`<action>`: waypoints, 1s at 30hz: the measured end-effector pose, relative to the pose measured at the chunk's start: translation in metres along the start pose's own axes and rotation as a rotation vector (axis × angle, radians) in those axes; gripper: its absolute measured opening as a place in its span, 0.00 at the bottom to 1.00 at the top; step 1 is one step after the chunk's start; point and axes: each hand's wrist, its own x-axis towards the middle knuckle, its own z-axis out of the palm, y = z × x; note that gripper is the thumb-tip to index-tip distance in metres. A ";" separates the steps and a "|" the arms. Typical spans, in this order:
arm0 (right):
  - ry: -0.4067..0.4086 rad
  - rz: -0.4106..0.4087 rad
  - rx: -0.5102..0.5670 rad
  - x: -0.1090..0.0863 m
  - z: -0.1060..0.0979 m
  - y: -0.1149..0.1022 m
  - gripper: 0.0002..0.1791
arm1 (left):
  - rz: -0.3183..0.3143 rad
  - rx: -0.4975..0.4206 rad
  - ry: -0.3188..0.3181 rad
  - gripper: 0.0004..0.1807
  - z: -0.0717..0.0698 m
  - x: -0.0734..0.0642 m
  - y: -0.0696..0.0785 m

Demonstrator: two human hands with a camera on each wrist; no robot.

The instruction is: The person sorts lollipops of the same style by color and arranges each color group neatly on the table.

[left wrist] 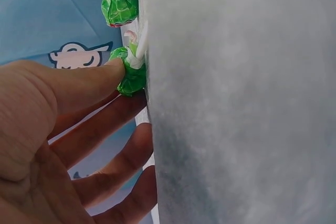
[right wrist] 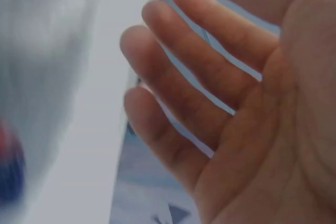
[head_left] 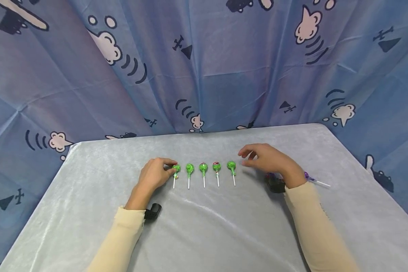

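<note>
Several green-wrapped lollipops lie in a row on the pale cloth, sticks toward the person. At the row's left end, the left hand pinches the head of the leftmost lollipop between thumb and forefinger; its other fingers are spread in the left wrist view. Just right of the rightmost green lollipop, the right hand hovers with nothing in its relaxed fingers. Partly hidden behind the right wrist is a purple-wrapped lollipop, its white stick pointing right.
A pale grey cloth covers the table. Behind it hangs a blue patterned curtain. Near the right wrist's black camera, a blurred red and blue wrapper shows in the right wrist view.
</note>
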 end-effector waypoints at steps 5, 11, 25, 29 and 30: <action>-0.009 0.028 -0.061 -0.018 -0.016 0.006 0.19 | -0.002 0.005 0.005 0.16 -0.001 0.000 0.001; -0.063 0.042 -0.094 -0.031 -0.023 0.017 0.20 | -0.011 -0.003 -0.011 0.15 -0.002 0.000 0.000; -0.216 0.129 -0.036 -0.048 -0.025 0.039 0.21 | -0.020 -0.002 -0.022 0.16 0.000 -0.001 0.000; -0.231 0.130 -0.006 -0.050 -0.027 0.043 0.19 | -0.020 0.001 -0.024 0.16 0.000 -0.001 0.000; -0.234 0.129 0.001 -0.050 -0.028 0.044 0.19 | -0.022 0.002 -0.022 0.16 0.000 -0.001 0.000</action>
